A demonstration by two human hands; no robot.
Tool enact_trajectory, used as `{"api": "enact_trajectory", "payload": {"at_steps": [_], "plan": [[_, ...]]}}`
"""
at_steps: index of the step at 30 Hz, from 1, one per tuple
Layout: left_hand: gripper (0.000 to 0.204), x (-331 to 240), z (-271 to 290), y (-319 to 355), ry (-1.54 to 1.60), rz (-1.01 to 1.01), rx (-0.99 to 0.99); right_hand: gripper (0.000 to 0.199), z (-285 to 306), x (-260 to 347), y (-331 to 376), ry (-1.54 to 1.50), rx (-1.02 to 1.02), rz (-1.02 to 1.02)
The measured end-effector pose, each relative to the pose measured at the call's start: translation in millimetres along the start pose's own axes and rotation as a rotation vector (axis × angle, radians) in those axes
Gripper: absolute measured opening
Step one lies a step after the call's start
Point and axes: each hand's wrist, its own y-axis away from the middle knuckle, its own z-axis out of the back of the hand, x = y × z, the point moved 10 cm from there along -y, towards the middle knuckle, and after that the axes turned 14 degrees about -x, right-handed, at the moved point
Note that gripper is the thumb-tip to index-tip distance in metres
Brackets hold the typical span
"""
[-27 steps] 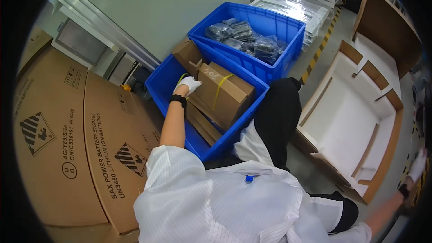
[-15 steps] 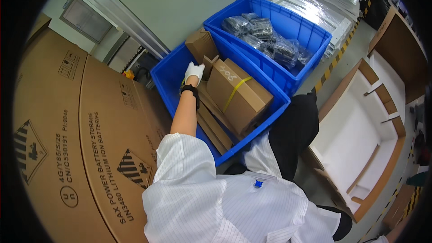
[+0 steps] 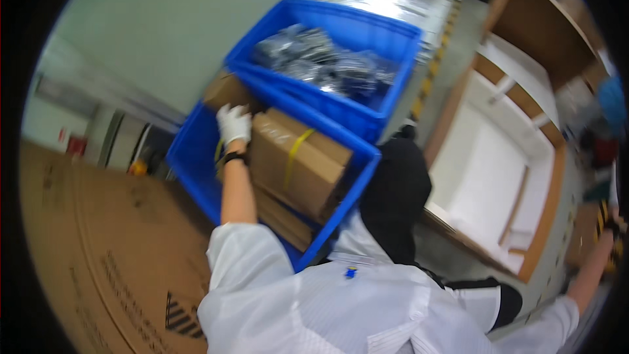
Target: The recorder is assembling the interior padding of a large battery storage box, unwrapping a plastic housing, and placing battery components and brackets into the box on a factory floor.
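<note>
Strapped cardboard box (image 3: 298, 160) in blue bin (image 3: 196, 170), grey floor (image 3: 164, 33), gloved left hand (image 3: 234, 124) alongside.

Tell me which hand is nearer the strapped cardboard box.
Left. The left hand rests at the upper left corner of the strapped cardboard box in the blue bin. The right hand is stretched far out to the right, well away from it.

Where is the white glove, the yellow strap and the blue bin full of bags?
white glove (image 3: 234, 124), head view, back of the hand
yellow strap (image 3: 294, 153), head view, middle of the band
blue bin (image 3: 393, 88), head view, right wall
</note>
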Motion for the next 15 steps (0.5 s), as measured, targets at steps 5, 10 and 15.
{"api": "enact_trajectory", "payload": {"at_steps": [5, 10, 15], "plan": [[0.031, 29, 9, 3, -0.02, 0.08, -0.074, 0.055, -18, 25, 32, 0.091, -0.063, -0.054], [0.043, 32, -21, 19, 0.077, 0.246, -0.025, 0.063, 60, 25, 50, 0.239, -0.397, -0.136], [0.047, -47, 36, 8, -0.07, 0.214, -0.012, 0.067, 104, -8, 57, 0.425, -0.472, -0.177]]}}
